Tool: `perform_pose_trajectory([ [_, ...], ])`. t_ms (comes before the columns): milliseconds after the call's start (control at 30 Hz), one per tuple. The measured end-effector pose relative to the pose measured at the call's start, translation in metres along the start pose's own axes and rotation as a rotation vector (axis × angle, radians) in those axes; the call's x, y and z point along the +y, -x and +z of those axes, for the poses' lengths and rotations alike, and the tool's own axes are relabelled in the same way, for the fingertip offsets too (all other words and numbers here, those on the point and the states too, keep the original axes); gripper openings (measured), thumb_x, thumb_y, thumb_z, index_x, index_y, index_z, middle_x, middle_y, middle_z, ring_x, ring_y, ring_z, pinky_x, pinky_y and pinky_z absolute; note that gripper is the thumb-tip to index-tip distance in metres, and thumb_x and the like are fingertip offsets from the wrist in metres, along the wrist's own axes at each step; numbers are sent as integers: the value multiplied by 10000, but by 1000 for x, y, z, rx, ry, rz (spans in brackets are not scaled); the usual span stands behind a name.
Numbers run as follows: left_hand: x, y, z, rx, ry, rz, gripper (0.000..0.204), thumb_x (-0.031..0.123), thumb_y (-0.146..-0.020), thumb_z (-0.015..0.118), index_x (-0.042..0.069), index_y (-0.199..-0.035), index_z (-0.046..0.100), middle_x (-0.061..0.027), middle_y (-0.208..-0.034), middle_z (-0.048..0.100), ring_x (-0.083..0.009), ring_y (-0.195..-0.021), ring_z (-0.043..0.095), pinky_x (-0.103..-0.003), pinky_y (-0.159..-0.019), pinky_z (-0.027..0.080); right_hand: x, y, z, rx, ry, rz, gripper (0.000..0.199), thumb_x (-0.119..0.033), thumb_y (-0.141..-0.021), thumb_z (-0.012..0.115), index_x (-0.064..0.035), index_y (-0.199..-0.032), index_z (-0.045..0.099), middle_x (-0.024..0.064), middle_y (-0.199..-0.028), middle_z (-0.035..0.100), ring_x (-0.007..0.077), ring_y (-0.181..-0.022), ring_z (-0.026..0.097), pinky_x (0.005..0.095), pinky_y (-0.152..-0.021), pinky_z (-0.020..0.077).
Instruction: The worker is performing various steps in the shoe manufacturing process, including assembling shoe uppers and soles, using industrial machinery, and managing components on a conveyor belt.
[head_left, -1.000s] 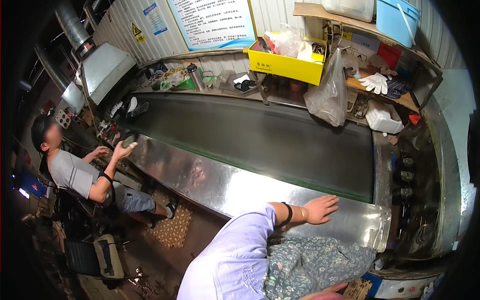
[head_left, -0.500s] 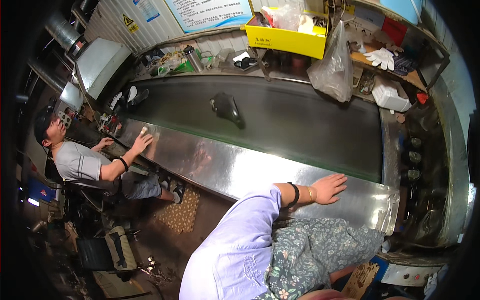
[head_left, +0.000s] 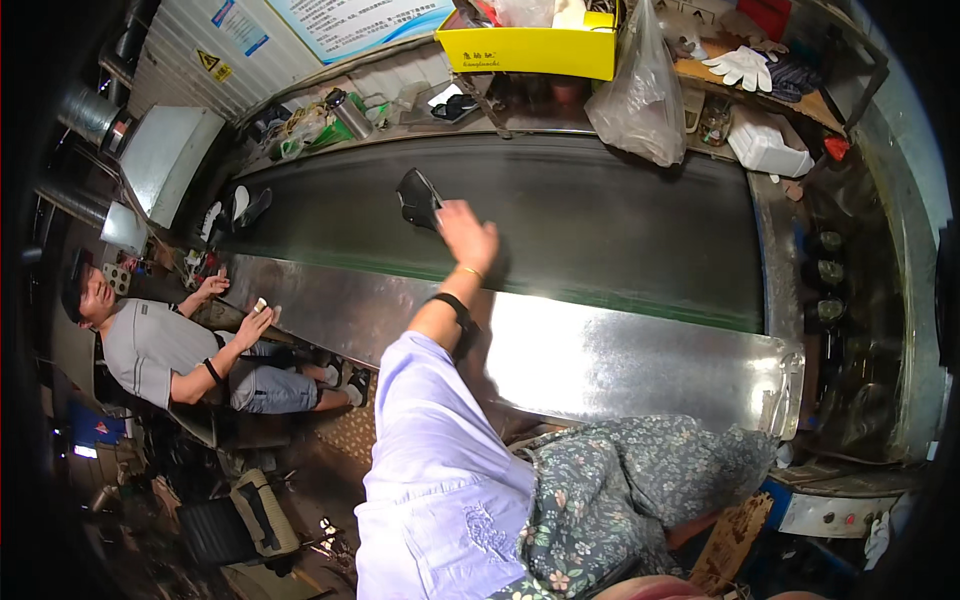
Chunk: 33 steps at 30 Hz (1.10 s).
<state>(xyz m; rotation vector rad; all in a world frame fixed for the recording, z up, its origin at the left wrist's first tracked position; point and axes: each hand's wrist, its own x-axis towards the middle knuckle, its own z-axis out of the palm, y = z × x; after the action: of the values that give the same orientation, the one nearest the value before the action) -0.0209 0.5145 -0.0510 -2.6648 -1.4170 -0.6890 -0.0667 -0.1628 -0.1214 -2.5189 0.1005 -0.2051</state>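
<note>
My left hand (head_left: 468, 237) reaches out over the dark conveyor belt (head_left: 610, 230), the arm in a lavender sleeve with a black band at the wrist. Its fingers are closed on the right end of a black shoe upper (head_left: 416, 196), which has a pale line along one edge. The fingertips are partly hidden against the dark piece. A steel ledge (head_left: 600, 345) runs along the near side of the belt, under my forearm. My right hand does not show; a patterned apron (head_left: 640, 480) covers the lower right, with a strip of skin below it.
At the left sits a co-worker (head_left: 165, 350), one hand holding a small pale object. Black-and-white shoe parts (head_left: 240, 208) lie at the belt's left end. Beyond the belt are a yellow box (head_left: 530, 50), a hanging plastic bag (head_left: 640, 100) and white gloves (head_left: 740, 68).
My left hand has left the steel ledge and moved left and away to the shoe upper, which now lies at a different angle. The co-worker's hands have shifted. The view has swung slightly.
</note>
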Motion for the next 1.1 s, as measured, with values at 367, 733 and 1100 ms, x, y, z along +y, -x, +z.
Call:
perform_pose_trajectory([
  [367, -69, -47, 46, -269, 534, -823, 1023, 295, -791, 745, -86, -1497, 110, -309, -1366, 492, -385, -1274, 508, -371, -1090, 382, 3, 10, -5, 23, 38, 43, 509, -283, -1049, 417, 65, -1414, 347, 237, -1384, 449, 344, -1222, 470, 416, -1067, 343],
  [733, -15, 63, -57, -727, 1634, -681, 431, 175, -797, 762, -98, -1072, 573, -171, -959, 667, -279, -806, 669, -443, -739, 569, -25, -27, -73, 318, -255, 68, 475, -265, -1047, 427, 52, -1400, 388, 212, -1369, 482, 314, -1203, 497, 402, -1049, 367],
  [1100, 204, 233, -224, -1313, 1426, 966, 1012, 310, -783, 763, -86, -1494, 162, -300, -1420, 424, -371, -1290, 464, -391, -1078, 379, -185, -130, -184, -82, -864, -166, 494, -342, -1067, 340, -51, -1467, 357, 160, -1406, 471, 256, -1256, 481, 355, -1050, 391],
])
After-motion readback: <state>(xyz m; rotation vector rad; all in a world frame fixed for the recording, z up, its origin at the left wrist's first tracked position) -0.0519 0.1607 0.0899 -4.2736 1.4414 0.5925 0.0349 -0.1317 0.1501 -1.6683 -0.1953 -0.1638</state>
